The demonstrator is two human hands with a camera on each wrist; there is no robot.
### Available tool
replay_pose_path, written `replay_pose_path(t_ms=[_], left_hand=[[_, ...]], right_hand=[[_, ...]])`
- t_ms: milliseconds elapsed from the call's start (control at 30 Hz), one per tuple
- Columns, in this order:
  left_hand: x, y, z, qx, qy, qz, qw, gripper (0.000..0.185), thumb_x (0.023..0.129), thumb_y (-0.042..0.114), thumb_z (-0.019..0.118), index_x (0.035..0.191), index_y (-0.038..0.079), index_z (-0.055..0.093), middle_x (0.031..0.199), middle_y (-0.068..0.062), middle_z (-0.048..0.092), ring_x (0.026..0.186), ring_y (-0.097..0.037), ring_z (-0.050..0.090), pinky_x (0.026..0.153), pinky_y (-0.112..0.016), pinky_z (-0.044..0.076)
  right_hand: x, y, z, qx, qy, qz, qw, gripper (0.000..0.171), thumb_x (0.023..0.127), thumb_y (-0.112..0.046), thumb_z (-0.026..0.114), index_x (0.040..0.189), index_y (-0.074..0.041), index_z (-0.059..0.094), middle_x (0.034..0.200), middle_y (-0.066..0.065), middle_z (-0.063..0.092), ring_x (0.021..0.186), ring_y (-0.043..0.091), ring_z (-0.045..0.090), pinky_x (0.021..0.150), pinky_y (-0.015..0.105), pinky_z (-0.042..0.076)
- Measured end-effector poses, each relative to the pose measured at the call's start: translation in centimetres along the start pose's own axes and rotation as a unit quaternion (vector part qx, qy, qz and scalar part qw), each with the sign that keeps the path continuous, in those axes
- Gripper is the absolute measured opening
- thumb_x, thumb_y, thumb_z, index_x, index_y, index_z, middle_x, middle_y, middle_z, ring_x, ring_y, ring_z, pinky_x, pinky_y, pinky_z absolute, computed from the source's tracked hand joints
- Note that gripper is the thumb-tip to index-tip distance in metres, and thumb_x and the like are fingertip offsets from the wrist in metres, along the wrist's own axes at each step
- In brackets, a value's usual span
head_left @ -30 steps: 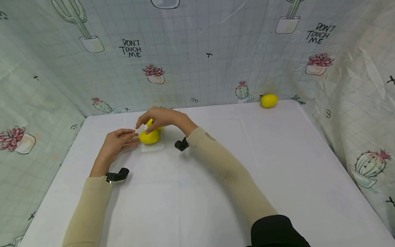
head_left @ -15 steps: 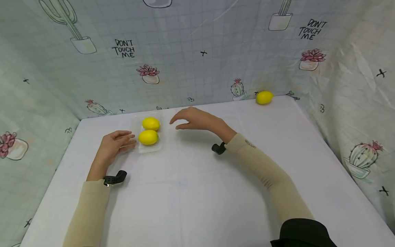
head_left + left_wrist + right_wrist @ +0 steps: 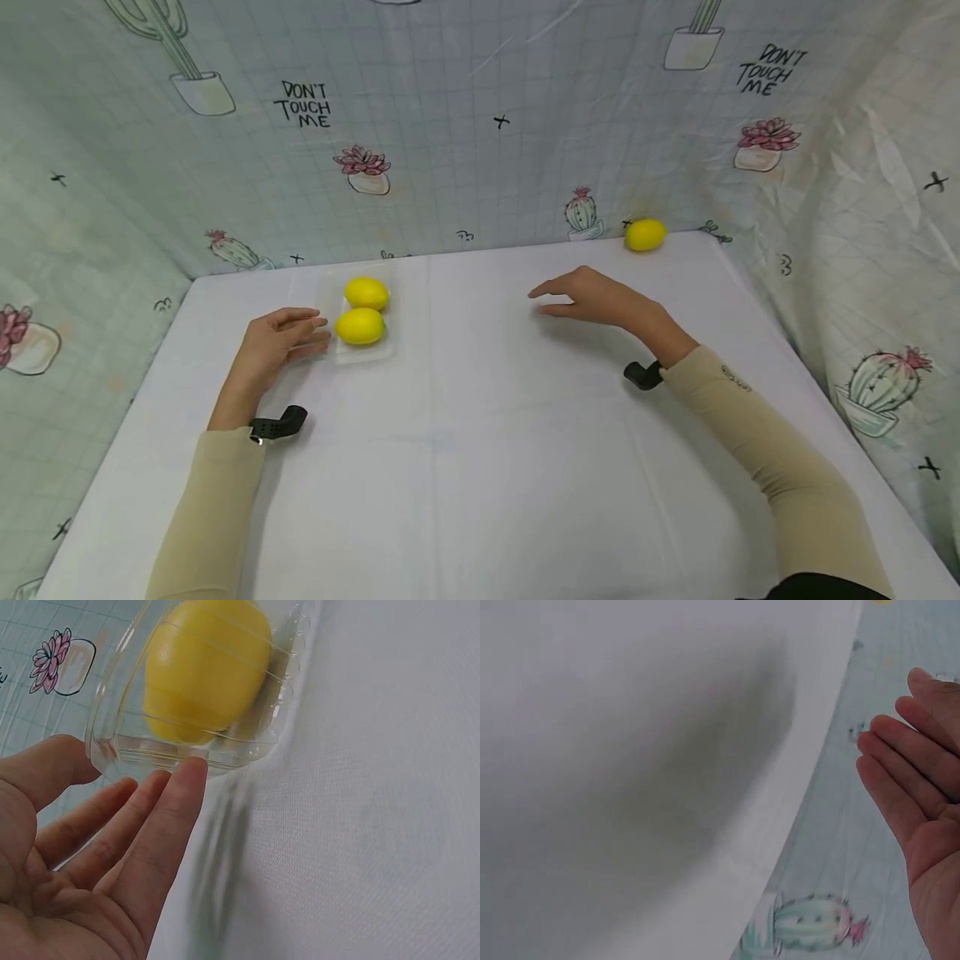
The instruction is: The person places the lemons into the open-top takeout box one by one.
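Two yellow lemons, a nearer one [image 3: 360, 326] and a farther one [image 3: 367, 293], lie in a clear plastic tray [image 3: 365, 357] at the back left of the table. My left hand [image 3: 279, 343] is at the tray's left side, fingers nearly straight. In the left wrist view, its fingertips [image 3: 191, 771] are right at the tray's end wall, with the thumb close to the rim. My right hand [image 3: 592, 297] hovers over the back right of the table, holding nothing, fingers extended. A third lemon [image 3: 645, 235] sits beyond it at the back edge.
A white cloth covers the table [image 3: 480, 433]. Curtains printed with cacti [image 3: 465, 125] hang along the back and both sides, close to the table's edges. Each wrist carries a black camera mount [image 3: 279, 423].
My right hand has left the lemons in the tray and moved right across the table, toward the third lemon. The left hand has stayed beside the tray. The view shifted slightly.
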State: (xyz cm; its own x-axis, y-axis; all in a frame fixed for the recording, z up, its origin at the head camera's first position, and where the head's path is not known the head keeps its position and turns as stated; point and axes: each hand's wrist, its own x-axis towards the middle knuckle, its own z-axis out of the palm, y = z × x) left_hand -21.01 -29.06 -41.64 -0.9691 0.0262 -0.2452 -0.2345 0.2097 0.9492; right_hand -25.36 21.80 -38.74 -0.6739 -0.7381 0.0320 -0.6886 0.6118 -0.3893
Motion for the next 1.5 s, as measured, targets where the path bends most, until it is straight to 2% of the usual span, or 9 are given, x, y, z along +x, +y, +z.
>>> replay_pose_path(t_ms=[167,400,500,633,800,933,1100,1267,1500], left_hand=[[0.1,0.1,0.0,-0.002,0.004,-0.001,1.0000,0.060,0.103,0.024,0.063,0.148,-0.009,0.041,0.135,-0.019,0.058,0.101,-0.014,0.073,0.088,-0.034,0.060],[0.1,-0.3,-0.1,0.007,0.004,-0.006,1.0000,0.058,0.104,0.025,0.061,0.148,-0.007,0.042,0.134,-0.017,0.057,0.104,-0.014,0.072,0.090,-0.034,0.060],[0.1,-0.4,-0.2,0.005,0.006,-0.008,0.9999,0.058,0.104,0.025,0.061,0.148,-0.007,0.042,0.134,-0.017,0.057,0.104,-0.015,0.073,0.090,-0.034,0.060],[0.3,-0.4,-0.3,0.002,0.001,-0.009,1.0000,0.058,0.104,0.023,0.061,0.149,-0.007,0.041,0.141,-0.025,0.052,0.104,-0.015,0.072,0.091,-0.035,0.059],[0.4,-0.4,-0.2,-0.004,0.000,-0.004,1.0000,0.058,0.104,0.022,0.061,0.148,-0.009,0.040,0.142,-0.026,0.051,0.101,-0.013,0.073,0.091,-0.035,0.059],[0.4,-0.4,0.0,-0.003,-0.006,0.002,1.0000,0.058,0.104,0.021,0.061,0.148,-0.009,0.040,0.136,-0.020,0.057,0.101,-0.013,0.073,0.091,-0.036,0.059],[0.4,-0.2,0.1,0.019,-0.005,0.007,0.9998,0.056,0.105,0.023,0.058,0.149,-0.008,0.041,0.144,-0.027,0.050,0.104,-0.012,0.072,0.094,-0.038,0.058],[0.3,0.1,0.0,0.012,-0.006,-0.002,0.9999,0.055,0.106,0.021,0.056,0.151,-0.008,0.038,0.149,-0.031,0.043,0.107,-0.014,0.071,0.097,-0.040,0.055],[-0.3,0.6,0.1,0.000,-0.001,-0.017,0.9999,0.054,0.106,0.017,0.056,0.150,-0.008,0.039,0.147,-0.029,0.046,0.109,-0.016,0.071,0.098,-0.040,0.055]], right_hand=[[-2.1,2.2,-1.4,-0.026,-0.003,0.048,0.999,0.037,0.098,-0.015,0.070,0.132,-0.003,0.067,0.127,0.016,0.069,0.111,0.033,0.069,0.095,0.047,0.058],[-3.3,6.3,-3.8,-0.044,0.001,0.134,0.990,0.036,0.099,-0.017,0.068,0.131,-0.001,0.067,0.118,0.018,0.072,0.101,0.033,0.070,0.089,0.048,0.059],[-3.6,8.2,-4.7,-0.018,0.024,0.177,0.984,0.037,0.102,-0.022,0.064,0.133,-0.001,0.065,0.125,0.019,0.069,0.108,0.035,0.067,0.093,0.051,0.056],[-3.9,10.5,-5.7,0.021,0.050,0.227,0.972,0.045,0.106,-0.029,0.057,0.139,0.001,0.059,0.140,0.025,0.058,0.127,0.042,0.055,0.104,0.058,0.048],[-4.1,12.7,-6.5,0.042,0.069,0.266,0.961,0.045,0.107,-0.027,0.054,0.141,0.003,0.056,0.140,0.028,0.057,0.131,0.045,0.051,0.108,0.061,0.044],[-4.7,14.1,-6.7,0.032,0.097,0.290,0.952,0.043,0.108,-0.023,0.050,0.142,0.004,0.055,0.140,0.030,0.055,0.129,0.047,0.050,0.106,0.062,0.044],[-5.2,14.9,-6.7,0.028,0.134,0.299,0.944,0.042,0.108,-0.021,0.050,0.140,0.005,0.055,0.137,0.032,0.056,0.124,0.046,0.051,0.103,0.061,0.046],[-5.1,15.0,-6.8,0.026,0.125,0.300,0.945,0.040,0.107,-0.019,0.051,0.138,0.006,0.056,0.135,0.031,0.056,0.122,0.045,0.050,0.104,0.060,0.044],[-5.3,15.1,-7.1,0.010,0.078,0.290,0.954,0.028,0.103,-0.013,0.059,0.119,0.009,0.065,0.120,0.031,0.058,0.107,0.042,0.049,0.095,0.057,0.046]])
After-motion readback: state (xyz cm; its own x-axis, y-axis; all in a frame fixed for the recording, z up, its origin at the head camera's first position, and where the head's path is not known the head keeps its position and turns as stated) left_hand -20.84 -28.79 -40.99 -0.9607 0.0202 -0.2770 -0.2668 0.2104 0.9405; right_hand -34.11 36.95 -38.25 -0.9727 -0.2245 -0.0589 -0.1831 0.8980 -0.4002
